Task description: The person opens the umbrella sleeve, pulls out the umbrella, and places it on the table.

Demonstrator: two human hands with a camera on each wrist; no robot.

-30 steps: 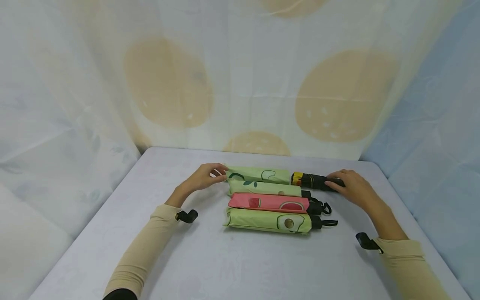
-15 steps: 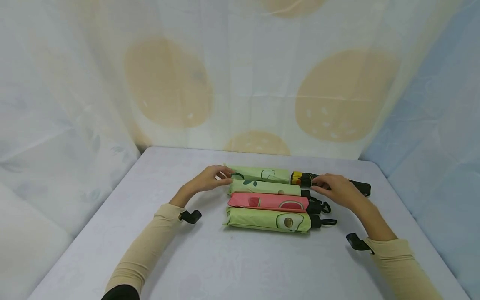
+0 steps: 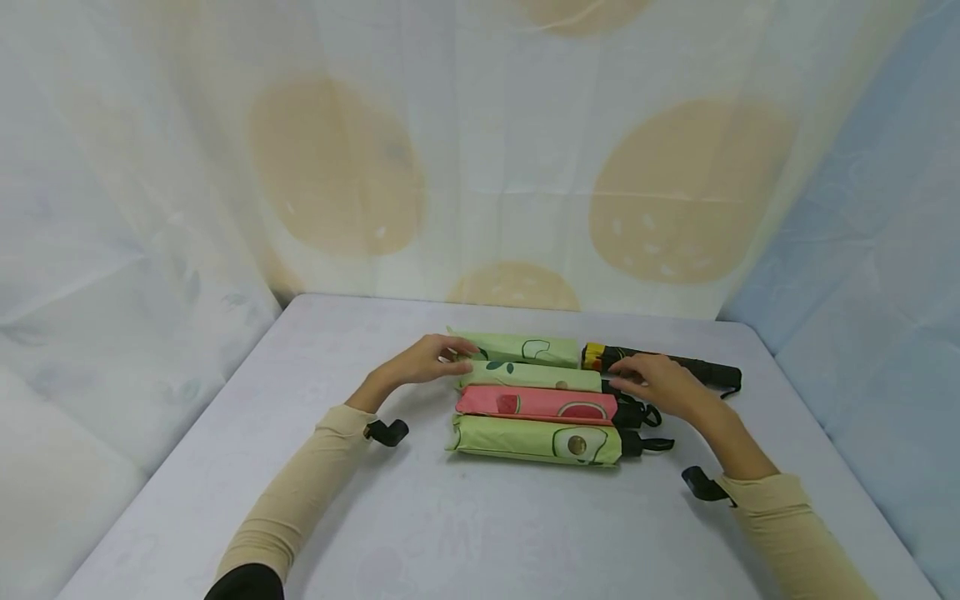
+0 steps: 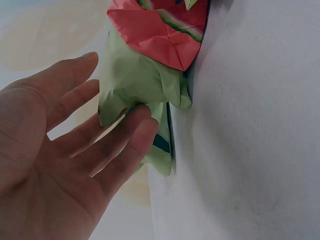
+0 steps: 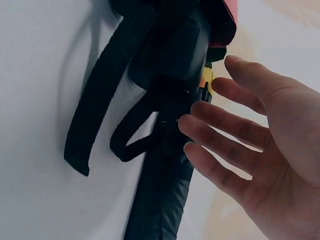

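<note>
Tabletop row of fruit-print folded umbrellas point(image 3: 536, 402)

The handle of the second green umbrella point(image 3: 528, 376) is covered by the right hand point(image 3: 660, 383) in the head view. In the left wrist view, the red umbrella point(image 4: 165, 27) is cut off by the top edge. In the right wrist view, the black umbrella point(image 5: 160, 200) is cropped at the bottom, its length unseen

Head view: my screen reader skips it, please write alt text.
Two hands, left hand and right hand, reach to the ends of four folded umbrellas lying side by side on a grey table; a black umbrella lies behind.
</note>
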